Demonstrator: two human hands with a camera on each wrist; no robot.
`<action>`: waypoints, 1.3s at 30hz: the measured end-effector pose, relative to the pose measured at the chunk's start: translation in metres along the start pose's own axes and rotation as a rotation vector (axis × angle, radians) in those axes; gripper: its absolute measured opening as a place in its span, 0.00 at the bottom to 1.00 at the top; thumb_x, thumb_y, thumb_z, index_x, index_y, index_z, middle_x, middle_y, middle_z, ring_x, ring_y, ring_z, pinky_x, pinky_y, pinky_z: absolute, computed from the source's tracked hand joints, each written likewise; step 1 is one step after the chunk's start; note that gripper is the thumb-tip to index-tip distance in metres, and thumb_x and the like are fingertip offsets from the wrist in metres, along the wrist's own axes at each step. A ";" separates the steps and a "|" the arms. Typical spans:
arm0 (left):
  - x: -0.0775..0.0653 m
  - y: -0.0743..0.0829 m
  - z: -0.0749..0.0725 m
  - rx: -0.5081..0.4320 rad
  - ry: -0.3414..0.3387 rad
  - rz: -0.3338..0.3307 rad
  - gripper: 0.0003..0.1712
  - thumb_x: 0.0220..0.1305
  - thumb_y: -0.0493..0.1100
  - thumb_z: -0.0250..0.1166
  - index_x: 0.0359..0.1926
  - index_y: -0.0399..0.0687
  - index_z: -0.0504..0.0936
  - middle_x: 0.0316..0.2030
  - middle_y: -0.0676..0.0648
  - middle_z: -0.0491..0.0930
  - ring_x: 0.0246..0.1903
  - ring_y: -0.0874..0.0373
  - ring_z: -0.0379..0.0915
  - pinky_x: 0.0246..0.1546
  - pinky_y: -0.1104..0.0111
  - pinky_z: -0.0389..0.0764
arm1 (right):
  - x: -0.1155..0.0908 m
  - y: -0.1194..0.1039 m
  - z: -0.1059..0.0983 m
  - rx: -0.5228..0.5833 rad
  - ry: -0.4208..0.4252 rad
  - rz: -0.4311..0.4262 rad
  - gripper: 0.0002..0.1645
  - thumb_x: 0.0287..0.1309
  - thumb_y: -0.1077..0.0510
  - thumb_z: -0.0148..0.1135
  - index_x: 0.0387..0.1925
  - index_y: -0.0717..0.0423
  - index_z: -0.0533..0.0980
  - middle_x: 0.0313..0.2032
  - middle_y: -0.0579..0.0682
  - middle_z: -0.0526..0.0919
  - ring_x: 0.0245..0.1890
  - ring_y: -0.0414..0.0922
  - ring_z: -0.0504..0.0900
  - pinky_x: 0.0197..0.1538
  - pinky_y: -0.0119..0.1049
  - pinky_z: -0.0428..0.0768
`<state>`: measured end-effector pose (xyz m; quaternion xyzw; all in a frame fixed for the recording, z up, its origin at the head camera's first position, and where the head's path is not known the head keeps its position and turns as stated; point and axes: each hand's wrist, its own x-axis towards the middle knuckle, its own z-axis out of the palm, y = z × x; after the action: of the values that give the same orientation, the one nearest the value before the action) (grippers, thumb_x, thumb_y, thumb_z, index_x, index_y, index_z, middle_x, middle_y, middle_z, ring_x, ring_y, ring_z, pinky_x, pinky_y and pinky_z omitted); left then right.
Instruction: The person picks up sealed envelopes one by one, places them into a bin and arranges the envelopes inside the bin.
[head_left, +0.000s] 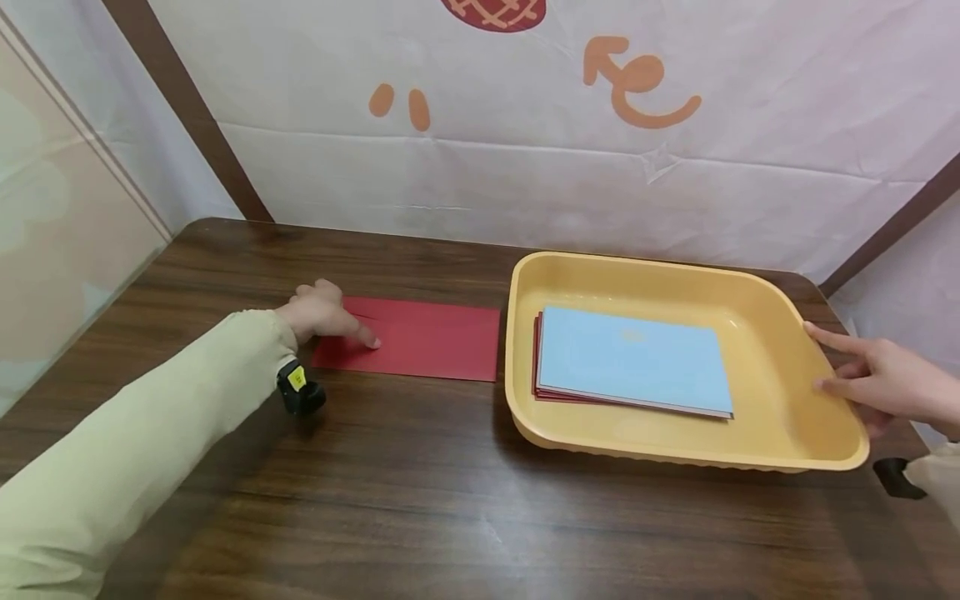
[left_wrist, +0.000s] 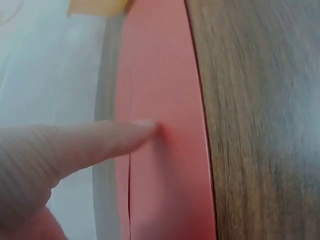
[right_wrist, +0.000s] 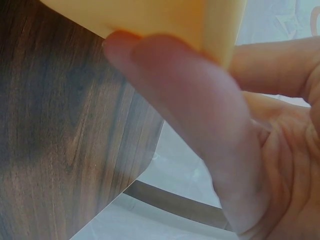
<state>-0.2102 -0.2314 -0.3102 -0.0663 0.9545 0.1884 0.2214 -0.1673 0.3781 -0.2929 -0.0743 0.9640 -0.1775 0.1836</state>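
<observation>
A red envelope (head_left: 438,340) lies flat on the table, left of a yellow plastic basin (head_left: 652,450). My left hand (head_left: 321,313) rests over the envelope's left end, one straight digit touching its surface; the left wrist view shows this digit (left_wrist: 110,140) beside a flap edge. At the basin's right side, my right hand (head_left: 892,379) grips the rim, with a digit on the inner wall and others outside. Fingertips (right_wrist: 170,60) press against the yellow wall in the right wrist view. Inside the basin, a light blue envelope (head_left: 630,358) with a faint gold mark tops a stack of red ones.
The dark wood-grain table (head_left: 390,500) backs onto a printed white cloth (head_left: 480,183) with orange and red drawings. More cloth hangs at the left and right sides. Black devices (head_left: 298,390) are strapped at the wrists.
</observation>
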 end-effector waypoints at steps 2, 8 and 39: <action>0.001 0.001 -0.001 -0.003 0.019 -0.025 0.60 0.49 0.61 0.70 0.59 0.16 0.49 0.52 0.21 0.57 0.54 0.27 0.56 0.55 0.43 0.67 | 0.000 0.000 0.000 0.011 -0.005 0.001 0.49 0.64 0.59 0.58 0.72 0.66 0.38 0.23 0.49 0.84 0.08 0.42 0.71 0.18 0.38 0.79; 0.001 0.001 -0.001 -0.023 0.059 -0.042 0.59 0.52 0.61 0.69 0.62 0.17 0.52 0.55 0.22 0.57 0.56 0.28 0.56 0.59 0.43 0.65 | -0.001 0.000 0.000 0.033 -0.003 0.004 0.50 0.64 0.60 0.59 0.72 0.65 0.37 0.26 0.51 0.85 0.08 0.43 0.73 0.19 0.39 0.80; -0.014 -0.026 0.014 -0.378 0.269 0.079 0.27 0.74 0.43 0.36 0.59 0.20 0.59 0.51 0.28 0.65 0.47 0.41 0.62 0.46 0.57 0.68 | -0.002 -0.007 -0.001 0.014 -0.006 0.027 0.50 0.64 0.59 0.59 0.73 0.64 0.36 0.25 0.50 0.85 0.09 0.43 0.72 0.19 0.38 0.80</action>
<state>-0.1872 -0.2491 -0.3238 -0.0937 0.9251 0.3616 0.0684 -0.1651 0.3723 -0.2892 -0.0606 0.9631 -0.1813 0.1893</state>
